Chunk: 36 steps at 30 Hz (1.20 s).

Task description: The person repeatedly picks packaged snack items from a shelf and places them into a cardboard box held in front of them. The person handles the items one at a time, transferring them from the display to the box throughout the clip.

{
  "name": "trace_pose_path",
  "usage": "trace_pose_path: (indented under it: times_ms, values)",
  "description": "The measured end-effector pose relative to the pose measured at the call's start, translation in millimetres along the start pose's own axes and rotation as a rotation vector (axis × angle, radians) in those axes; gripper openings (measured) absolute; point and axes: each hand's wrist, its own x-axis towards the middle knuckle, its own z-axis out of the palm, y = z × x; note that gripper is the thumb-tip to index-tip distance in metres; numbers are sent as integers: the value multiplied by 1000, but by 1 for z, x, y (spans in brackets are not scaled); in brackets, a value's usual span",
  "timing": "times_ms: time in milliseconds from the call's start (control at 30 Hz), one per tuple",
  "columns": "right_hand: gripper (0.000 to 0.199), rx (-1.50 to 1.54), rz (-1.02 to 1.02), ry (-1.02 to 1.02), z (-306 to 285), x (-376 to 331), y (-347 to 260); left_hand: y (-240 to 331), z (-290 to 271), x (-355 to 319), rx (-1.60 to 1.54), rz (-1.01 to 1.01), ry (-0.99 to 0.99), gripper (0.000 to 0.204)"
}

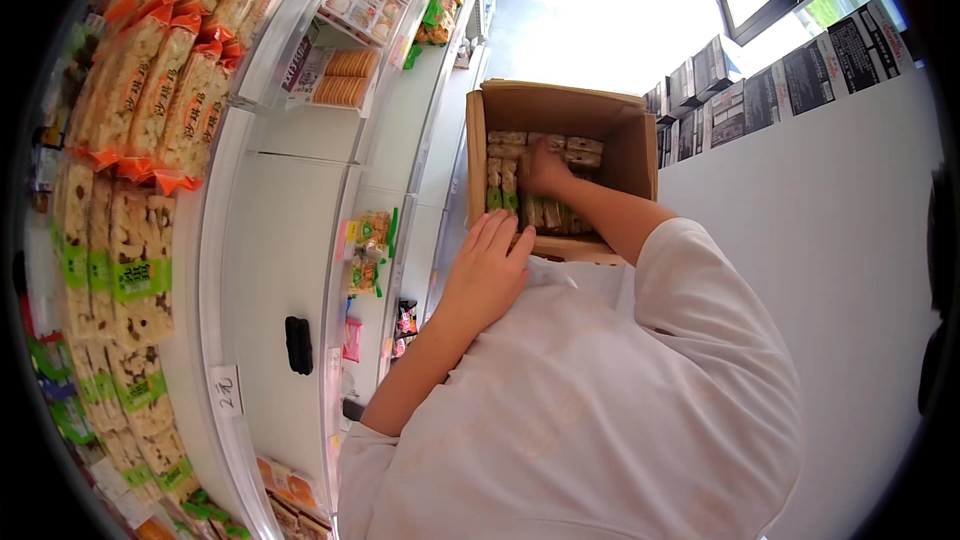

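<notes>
An open brown cardboard box (650,145) stands just in front of my torso, with rows of clear-wrapped puffed-rice style bars (502,180) inside, some with green labels. My right hand (545,170) reaches down into the box, fingers bent and closed among the packets. Its fingertips are partly hidden, but it seems to grip a wrapped bar there. My left hand (490,265) lies over the near left corner of the box, its fingers stretched across the rim and slightly apart.
White shelving on my left holds orange-ended snack packs (150,90), green-labelled bars (140,275), a tray of round biscuits (345,78) and small green packets (370,235). A black object (298,345) lies on a shelf. Dark printed cartons (780,95) line the white surface at right.
</notes>
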Motion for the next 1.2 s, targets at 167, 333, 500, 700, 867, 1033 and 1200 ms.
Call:
trace_pose_path:
  times_ms: [167,333,500,700,867,1033,1200]
  values:
    - [107,215,78,262,62,17,44,-1,0,-2,-71,34,1,60]
    - [78,380,179,-113,21,-2,49,-13,6,-2,-85,17,71,56]
    - [61,552,209,-657,77,19,93,-20,4,2,-188,-48,76,48]
    - [60,940,563,-556,55,-14,53,-22,9,3,-278,-32,51,41]
    - [59,547,97,-562,102,6,104,-19,3,10,-308,-26,48,39]
    - [63,641,503,-471,54,-13,37,-25,2,6,-311,-39,57,39]
    - [67,196,316,-648,15,-12,28,-30,6,2,-391,-28,78,40]
